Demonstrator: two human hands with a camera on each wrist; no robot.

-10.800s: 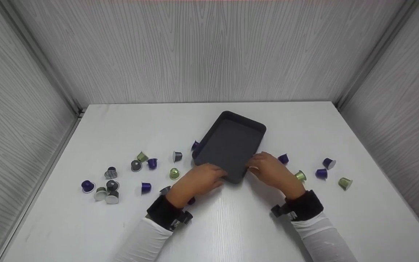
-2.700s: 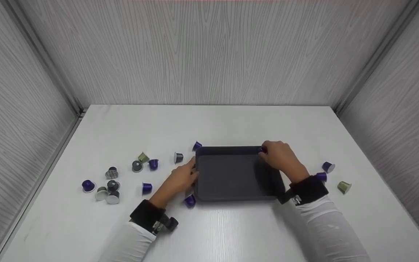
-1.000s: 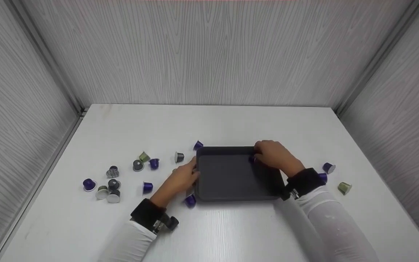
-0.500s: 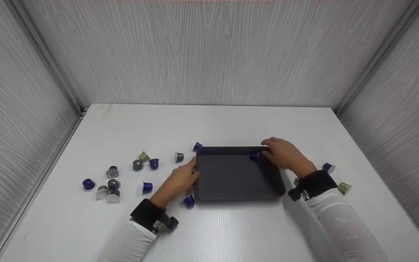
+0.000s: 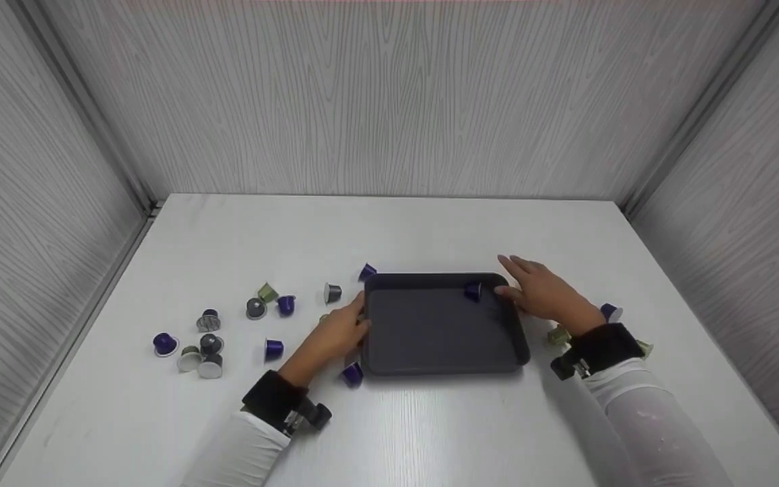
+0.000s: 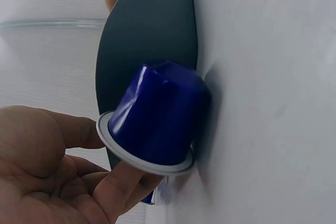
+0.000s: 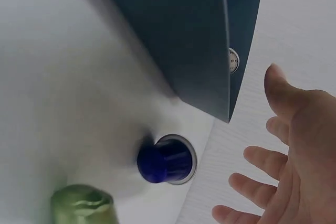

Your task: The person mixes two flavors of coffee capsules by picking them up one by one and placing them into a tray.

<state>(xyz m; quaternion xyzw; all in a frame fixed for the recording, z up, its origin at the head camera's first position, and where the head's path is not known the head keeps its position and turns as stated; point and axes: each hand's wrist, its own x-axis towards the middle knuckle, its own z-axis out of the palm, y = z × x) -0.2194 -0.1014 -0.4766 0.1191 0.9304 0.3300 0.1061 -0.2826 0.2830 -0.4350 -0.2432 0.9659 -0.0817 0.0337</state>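
A dark grey tray [image 5: 389, 368] lies on the white table. At its left rim is my left hand [image 5: 332, 336], its thumb and fingers holding the edge. A blue coffee capsule [image 6: 163, 111] stands close in front of that hand in the left wrist view and hides part of the grip. Inside the tray, near the far right corner, lies another blue capsule [image 5: 473, 291]. My right hand [image 5: 541, 291] is spread over the tray's right corner and holds nothing. In the right wrist view, a blue capsule [image 7: 167, 159] and a green capsule [image 7: 84, 205] sit on the table below the tray.
Several blue, grey and green capsules lie on the left, among them a grey capsule [image 5: 255, 308] and a blue capsule [image 5: 165, 344]. A green capsule [image 5: 558, 334] and a blue capsule [image 5: 610, 312] are beside the right forearm. Wood-patterned walls [image 5: 389, 101] enclose the table.
The tray has turned from slanted to straight. My right hand, which earlier held a blue capsule, has let it go inside the tray, spread its fingers and moved right. My left hand stays at the rim.
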